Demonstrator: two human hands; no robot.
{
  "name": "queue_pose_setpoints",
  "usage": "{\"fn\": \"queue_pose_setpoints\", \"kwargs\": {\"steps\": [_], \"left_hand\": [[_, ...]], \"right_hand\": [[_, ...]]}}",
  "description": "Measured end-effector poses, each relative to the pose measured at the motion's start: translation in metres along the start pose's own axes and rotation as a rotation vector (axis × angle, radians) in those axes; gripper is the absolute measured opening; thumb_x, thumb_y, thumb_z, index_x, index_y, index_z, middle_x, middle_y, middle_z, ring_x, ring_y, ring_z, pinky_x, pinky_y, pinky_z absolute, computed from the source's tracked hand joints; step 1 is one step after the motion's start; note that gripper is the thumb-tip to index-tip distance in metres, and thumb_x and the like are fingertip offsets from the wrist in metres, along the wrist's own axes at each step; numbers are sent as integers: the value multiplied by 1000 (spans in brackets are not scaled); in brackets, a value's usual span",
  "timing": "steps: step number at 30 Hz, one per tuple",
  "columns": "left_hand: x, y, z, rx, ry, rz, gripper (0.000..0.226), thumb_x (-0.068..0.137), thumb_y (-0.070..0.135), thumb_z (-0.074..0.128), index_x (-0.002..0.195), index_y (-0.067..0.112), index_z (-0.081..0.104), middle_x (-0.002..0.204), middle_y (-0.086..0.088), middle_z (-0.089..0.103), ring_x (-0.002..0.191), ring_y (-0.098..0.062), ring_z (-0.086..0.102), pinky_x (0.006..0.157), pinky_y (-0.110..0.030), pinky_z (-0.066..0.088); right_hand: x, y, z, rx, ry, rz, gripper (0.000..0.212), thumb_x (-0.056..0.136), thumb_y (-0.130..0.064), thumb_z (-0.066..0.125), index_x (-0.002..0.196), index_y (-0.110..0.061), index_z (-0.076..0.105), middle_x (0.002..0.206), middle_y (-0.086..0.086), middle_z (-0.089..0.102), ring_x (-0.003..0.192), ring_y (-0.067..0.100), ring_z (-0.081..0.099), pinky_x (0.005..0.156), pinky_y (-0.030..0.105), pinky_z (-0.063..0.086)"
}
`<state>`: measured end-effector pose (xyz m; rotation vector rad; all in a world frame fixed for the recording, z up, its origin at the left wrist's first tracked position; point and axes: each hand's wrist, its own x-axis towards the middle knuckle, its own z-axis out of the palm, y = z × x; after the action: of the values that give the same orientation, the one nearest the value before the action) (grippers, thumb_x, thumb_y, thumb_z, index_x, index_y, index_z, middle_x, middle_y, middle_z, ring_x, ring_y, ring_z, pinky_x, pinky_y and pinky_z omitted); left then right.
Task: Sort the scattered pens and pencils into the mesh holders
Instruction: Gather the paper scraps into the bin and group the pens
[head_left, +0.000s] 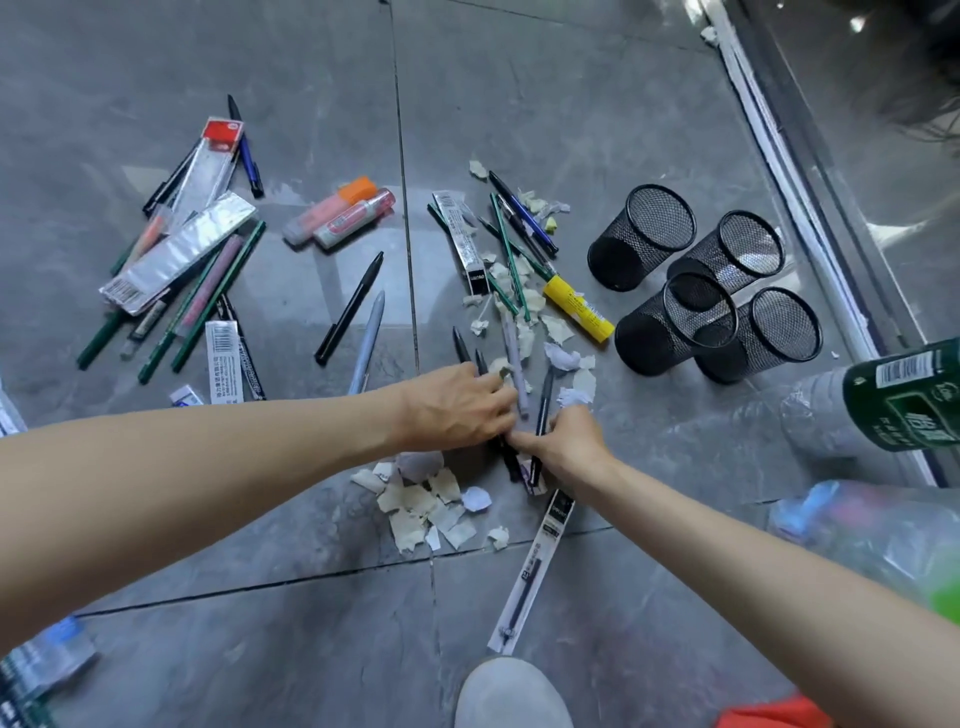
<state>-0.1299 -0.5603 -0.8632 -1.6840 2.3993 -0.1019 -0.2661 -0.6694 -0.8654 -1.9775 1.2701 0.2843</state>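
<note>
Step in hand: gathering. I can't see anything inside the holders, so my read is the job is at an early stage.

- Well left of the fingers: green pencils (208, 306) mixed with sealed packets (176, 254), then two highlighters (337, 218).
- Just left of the left wrist: a loose pen (349, 309) and a grey pen (368, 340).
- Left hand (452, 408): fingers curled down over a small bundle of pens (514, 358). They are slim, with dark and pale barrels, and their tips poke out past the knuckles.
- Right hand (569, 441): thumb and forefinger pinch a black pen (544, 400), right against the left fingertips.
- Paper scraps (426, 499) lie under and around both hands.
- Beyond the fingertips: more pens and pencils crossed in a pile, with a yellow glue stick (576, 309) at its right edge.
- Right of the right hand and further out: four black mesh holders (641, 236), close together and mouths open.

Next move, as I judge it: pull the bundle into one grip, lift it clear of the scraps, carry it right and drop it into a holder. The smooth barrels could fan out or slip, and scraps may come along.
</note>
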Motion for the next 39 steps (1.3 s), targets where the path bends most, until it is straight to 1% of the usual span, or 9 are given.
{"fn": "queue_pose_setpoints", "kwargs": {"steps": [4, 8, 13, 18, 22, 25, 28, 31, 39], "left_hand": [[1, -8, -4, 29, 6, 97, 40, 87, 6, 16, 110, 5, 49, 104, -10, 44, 80, -19, 36, 59, -31, 35], [-16, -16, 1, 52, 18, 125, 23, 93, 7, 31, 107, 8, 49, 100, -7, 45, 77, -16, 36, 54, -27, 38], [-37, -31, 1, -11, 122, 117, 16, 88, 8, 37, 91, 9, 53, 87, -8, 51, 68, -18, 46, 45, -30, 41], [-44, -42, 7, -17, -60, -182, 21, 88, 5, 36, 105, 8, 49, 102, -9, 46, 83, -21, 44, 63, -35, 46], [-35, -38, 8, -192, 135, -444, 21, 78, -2, 45, 96, 7, 52, 91, -9, 49, 74, -21, 47, 52, -34, 36], [-13, -25, 0, -799, 131, -697, 19, 92, 20, 43, 103, 11, 56, 99, -5, 58, 87, -22, 56, 69, -37, 45], [7, -18, -14, -1441, 251, -917, 32, 94, 37, 48, 81, 10, 60, 77, -5, 61, 69, -16, 52, 64, -31, 39], [10, -14, -15, -1813, 315, -1073, 22, 91, 21, 54, 74, 13, 64, 65, 3, 63, 62, -11, 56, 53, -17, 44], [-35, -47, 4, -1254, 225, -1530, 22, 90, 30, 57, 88, 9, 52, 78, -7, 56, 73, -25, 51, 62, -30, 33]], "right_hand": [[-5, 6, -2, -101, 35, 5, 30, 80, -19, 59, 56, -13, 42, 59, 4, 50, 64, 24, 51, 56, 30, 37], [-8, 1, -5, -134, 166, -46, 16, 88, -19, 44, 84, -13, 58, 91, 11, 65, 87, 34, 59, 71, 37, 48], [7, -16, -7, -166, 174, -223, 26, 82, -42, 64, 78, -18, 54, 80, 2, 65, 78, 24, 59, 68, 37, 49], [18, -26, -4, -211, 131, -118, 26, 75, -38, 66, 71, -14, 56, 82, 8, 67, 80, 28, 62, 63, 34, 47], [-1, -24, -2, 28, 221, -169, 26, 79, -36, 58, 65, -16, 49, 61, -3, 54, 61, 20, 51, 49, 29, 33], [-16, -26, 5, 203, 231, -260, 15, 84, -24, 55, 73, -16, 48, 57, -7, 50, 52, 12, 43, 47, 21, 30], [-24, -37, 14, 203, 181, -359, 12, 89, -22, 57, 80, -19, 49, 59, -8, 48, 54, 8, 43, 53, 24, 30], [-26, -48, 16, 218, 86, -415, 8, 90, -23, 59, 84, -23, 53, 65, -10, 51, 58, 2, 48, 52, 14, 35], [-24, -59, 15, 220, -110, -380, 30, 92, -13, 54, 122, -14, 53, 103, 5, 60, 91, 18, 59, 81, 20, 46]]}}
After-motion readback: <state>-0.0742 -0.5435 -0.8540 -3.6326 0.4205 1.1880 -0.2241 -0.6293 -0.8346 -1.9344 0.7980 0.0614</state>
